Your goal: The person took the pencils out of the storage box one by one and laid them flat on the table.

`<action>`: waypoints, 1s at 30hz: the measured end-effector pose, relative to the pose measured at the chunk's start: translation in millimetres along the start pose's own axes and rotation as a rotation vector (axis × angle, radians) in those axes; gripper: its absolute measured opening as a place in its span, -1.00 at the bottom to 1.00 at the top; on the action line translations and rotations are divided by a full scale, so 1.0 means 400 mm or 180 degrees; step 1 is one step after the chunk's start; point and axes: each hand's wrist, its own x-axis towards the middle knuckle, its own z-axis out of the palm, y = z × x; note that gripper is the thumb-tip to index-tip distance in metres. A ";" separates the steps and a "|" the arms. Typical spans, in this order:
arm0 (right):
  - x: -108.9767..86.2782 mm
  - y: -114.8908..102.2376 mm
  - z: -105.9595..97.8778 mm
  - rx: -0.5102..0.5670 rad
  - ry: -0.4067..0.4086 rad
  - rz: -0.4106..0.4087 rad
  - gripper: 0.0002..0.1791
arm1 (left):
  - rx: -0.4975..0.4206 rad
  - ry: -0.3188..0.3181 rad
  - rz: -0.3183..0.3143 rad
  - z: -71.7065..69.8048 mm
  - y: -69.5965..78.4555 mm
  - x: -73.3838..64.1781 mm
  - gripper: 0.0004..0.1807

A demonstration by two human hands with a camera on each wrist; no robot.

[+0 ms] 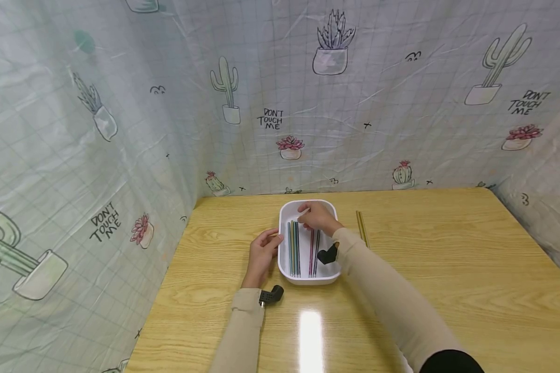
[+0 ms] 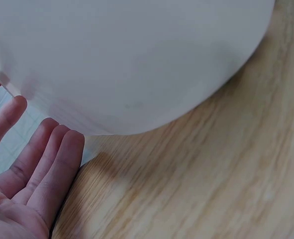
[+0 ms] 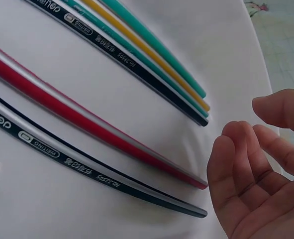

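A white tray (image 1: pixel 309 281) holds several pencils laid lengthwise. On its left side lies a close row: a green pencil (image 3: pixel 156 52), a yellow pencil (image 3: pixel 149 47), a teal one and a black pencil (image 3: pixel 151 82). Apart from them, to the right, are a red pencil (image 3: pixel 94 122) and another black pencil (image 3: pixel 99 174). My left hand (image 1: pixel 260 255) rests against the tray's left wall, fingers extended along the outside. Over the far part of the tray is my right hand (image 1: pixel 321 217), fingers loosely bent with nothing between them, close to the pencil ends.
Two gold-coloured pencils (image 1: pixel 362 228) lie on the wooden table (image 1: pixel 424 248) to the right of the tray, partly behind the right sleeve (image 1: pixel 382 285). A cactus-printed cloth (image 1: pixel 345 114) hangs behind the table and along its sides.
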 end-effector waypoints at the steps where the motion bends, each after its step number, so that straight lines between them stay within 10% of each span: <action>1: 0.002 0.003 0.002 -0.0004 0.0009 -0.0010 -0.63 | -0.0005 -0.0001 0.0007 0.000 0.000 0.001 -0.62; 30: 0.014 0.035 0.045 -0.0730 0.0075 -0.0239 -0.65 | 0.0096 -0.0147 -0.0131 -0.004 0.028 -0.007 -0.56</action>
